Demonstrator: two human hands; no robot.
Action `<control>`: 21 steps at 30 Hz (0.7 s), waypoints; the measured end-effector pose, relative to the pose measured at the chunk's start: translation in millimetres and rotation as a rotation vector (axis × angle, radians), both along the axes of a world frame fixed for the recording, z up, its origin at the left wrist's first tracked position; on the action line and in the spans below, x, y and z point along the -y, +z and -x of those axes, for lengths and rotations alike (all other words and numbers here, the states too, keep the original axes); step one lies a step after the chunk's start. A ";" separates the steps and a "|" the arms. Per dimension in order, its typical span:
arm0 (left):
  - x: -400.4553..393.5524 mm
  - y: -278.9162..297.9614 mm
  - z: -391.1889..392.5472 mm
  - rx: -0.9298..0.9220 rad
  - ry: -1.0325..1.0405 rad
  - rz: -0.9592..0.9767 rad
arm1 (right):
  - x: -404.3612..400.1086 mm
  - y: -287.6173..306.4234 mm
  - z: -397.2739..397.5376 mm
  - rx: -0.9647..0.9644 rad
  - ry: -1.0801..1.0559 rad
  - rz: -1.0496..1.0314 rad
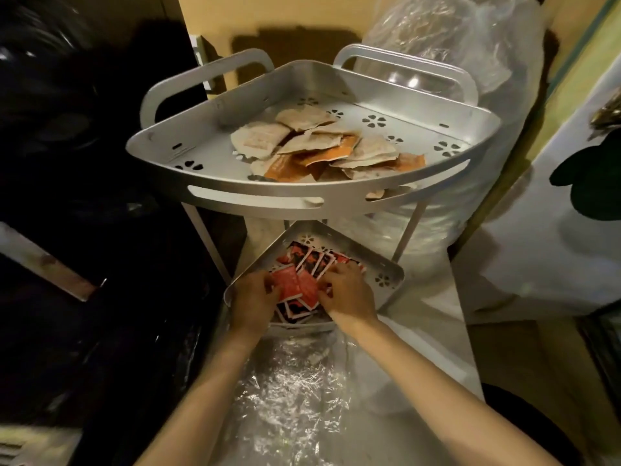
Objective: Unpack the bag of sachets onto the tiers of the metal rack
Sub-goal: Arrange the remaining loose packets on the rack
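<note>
A silver metal corner rack point(255, 196) stands before me with two tiers in view. Its top tier holds a loose heap of beige and orange sachets point(322, 146). The lower tier point(386, 274) holds a pile of red and black sachets point(299, 284). My left hand point(252, 297) grips the left side of that red pile with curled fingers. On the pile's right side, my right hand point(349, 294) grips the sachets too. A crumpled clear plastic bag point(289, 391) lies below the lower tier, between my forearms.
A large clear plastic bag of goods point(443, 38) stands behind the rack on the right. Black bin bags point(67, 112) fill the left side. A pale cabinet or appliance front point(554, 230) is at the right, with a wooden wall behind.
</note>
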State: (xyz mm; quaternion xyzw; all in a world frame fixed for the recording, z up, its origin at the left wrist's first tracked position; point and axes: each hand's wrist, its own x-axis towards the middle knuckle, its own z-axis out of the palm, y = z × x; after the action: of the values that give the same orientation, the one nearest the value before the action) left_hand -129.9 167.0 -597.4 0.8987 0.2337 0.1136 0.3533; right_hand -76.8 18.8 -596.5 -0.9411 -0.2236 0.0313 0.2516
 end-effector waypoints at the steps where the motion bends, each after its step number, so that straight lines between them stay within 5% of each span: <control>1: -0.6 -1.7 -0.6 -0.007 -0.005 -0.017 | 1.0 0.5 0.8 -0.012 0.011 0.014; 7: -1.6 2.5 2.0 -0.060 -0.114 -0.006 | 4.8 11.0 5.4 -0.051 0.023 0.002; 13: 15.5 39.6 47.5 0.107 -0.153 0.107 | 22.2 31.8 36.4 -0.183 -0.032 -0.296; 17: 21.6 38.6 94.8 0.149 -0.052 -0.052 | 42.3 24.6 69.9 -0.204 -0.165 -0.415; 21: 27.0 18.3 132.2 -0.011 -0.016 -0.034 | 56.2 5.9 99.4 -0.421 -0.303 -0.413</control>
State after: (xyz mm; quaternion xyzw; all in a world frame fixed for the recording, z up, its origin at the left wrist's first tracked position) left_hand -262.1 140.0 -579.1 0.9071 0.2262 0.1099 0.3375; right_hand -176.2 -37.4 -590.6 -0.8656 -0.0256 0.1414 0.4798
